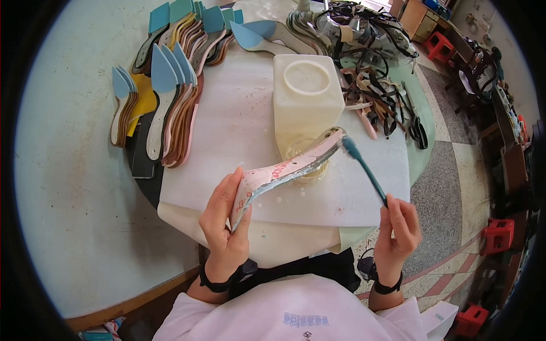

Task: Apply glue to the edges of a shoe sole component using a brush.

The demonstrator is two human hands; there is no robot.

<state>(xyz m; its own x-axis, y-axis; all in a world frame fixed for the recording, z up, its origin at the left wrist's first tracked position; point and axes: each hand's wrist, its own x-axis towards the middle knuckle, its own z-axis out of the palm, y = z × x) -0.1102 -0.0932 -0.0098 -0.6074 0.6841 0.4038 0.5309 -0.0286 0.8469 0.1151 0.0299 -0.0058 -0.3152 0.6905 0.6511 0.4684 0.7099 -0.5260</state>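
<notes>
While the left hand (224, 219) pinches the wide end of a sole (290, 169) between thumb and fingers, the narrow end sticks up and away, maybe so its edge is easy to reach. The sole is in the air, by the near end of a tub (307, 108). The right hand (401, 232) pinches a brush (367, 170) by its handle, which keeps those fingers away from the bristles. Bristles and sole look close; I cannot tell if they touch. More soles (165, 79) stand bunched to the left, perhaps to save room.

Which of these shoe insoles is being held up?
The pink insole in the left hand, its far end by the teal brush; the others lie in groups farther away.
</notes>
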